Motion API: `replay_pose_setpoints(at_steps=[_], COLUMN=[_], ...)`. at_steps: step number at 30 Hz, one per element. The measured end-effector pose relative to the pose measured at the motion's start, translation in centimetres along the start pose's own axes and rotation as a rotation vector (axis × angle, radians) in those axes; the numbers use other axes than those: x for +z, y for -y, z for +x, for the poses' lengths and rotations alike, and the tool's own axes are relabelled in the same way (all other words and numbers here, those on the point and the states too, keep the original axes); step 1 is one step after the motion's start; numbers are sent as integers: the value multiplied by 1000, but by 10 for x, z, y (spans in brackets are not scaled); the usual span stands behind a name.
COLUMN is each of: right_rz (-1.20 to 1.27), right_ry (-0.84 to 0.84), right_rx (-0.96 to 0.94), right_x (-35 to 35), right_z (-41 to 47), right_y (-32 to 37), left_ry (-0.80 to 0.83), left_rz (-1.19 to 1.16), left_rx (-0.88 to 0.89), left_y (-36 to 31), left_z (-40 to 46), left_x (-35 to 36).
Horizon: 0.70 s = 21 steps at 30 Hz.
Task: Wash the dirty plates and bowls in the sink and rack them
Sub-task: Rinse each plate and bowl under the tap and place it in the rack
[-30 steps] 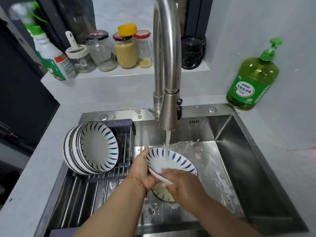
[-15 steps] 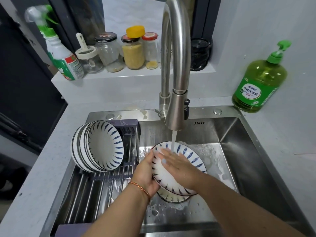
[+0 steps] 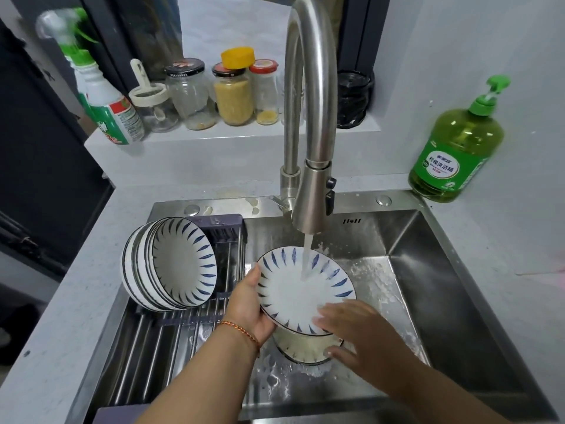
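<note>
Two bare forearms, no sleeves in view, left hand and right hand without gloves or rings, thin orange braided cord bracelet round left wrist, right wrist unadorned, fingernails short and unpainted

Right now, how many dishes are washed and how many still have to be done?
Done: a stack of blue-patterned bowls already stands on edge in the drying rack; I can't count them exactly. In hand: the left hand grips a plate under the running faucet while the right hand rubs it. Left: at least one more dish sits in the sink beneath the plate.
</note>
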State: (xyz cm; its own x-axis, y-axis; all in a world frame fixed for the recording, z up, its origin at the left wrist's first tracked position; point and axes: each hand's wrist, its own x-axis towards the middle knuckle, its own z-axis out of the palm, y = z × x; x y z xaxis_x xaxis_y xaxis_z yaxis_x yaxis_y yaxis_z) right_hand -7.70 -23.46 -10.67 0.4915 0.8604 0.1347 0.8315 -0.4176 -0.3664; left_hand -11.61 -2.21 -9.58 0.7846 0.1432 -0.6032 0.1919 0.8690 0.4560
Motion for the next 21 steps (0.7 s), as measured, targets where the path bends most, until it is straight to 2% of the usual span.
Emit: replay_pose_setpoints(at_steps=[4, 11, 14, 16, 19, 21], right_rz=[4, 0, 23, 99, 189, 248], right_ry=[-130, -163, -185, -158, -119, -128], right_rx=[37, 27, 109, 207, 319, 345], right_x=[-7, -20, -19, -18, -14, -12], right_z=[6, 11, 12, 13, 14, 14], right_y=[-2, 3, 11, 14, 15, 19], left_ry=[79, -67, -292, -381, -416, -431], left_rz=[-24, 84, 287, 399, 633, 935], left_rx=[-80, -86, 59, 175, 362, 510], left_y=[1, -3, -1, 1, 5, 10], left_z=[0, -3, -8, -16, -29, -38], left_x=[17, 20, 8, -1, -21, -34])
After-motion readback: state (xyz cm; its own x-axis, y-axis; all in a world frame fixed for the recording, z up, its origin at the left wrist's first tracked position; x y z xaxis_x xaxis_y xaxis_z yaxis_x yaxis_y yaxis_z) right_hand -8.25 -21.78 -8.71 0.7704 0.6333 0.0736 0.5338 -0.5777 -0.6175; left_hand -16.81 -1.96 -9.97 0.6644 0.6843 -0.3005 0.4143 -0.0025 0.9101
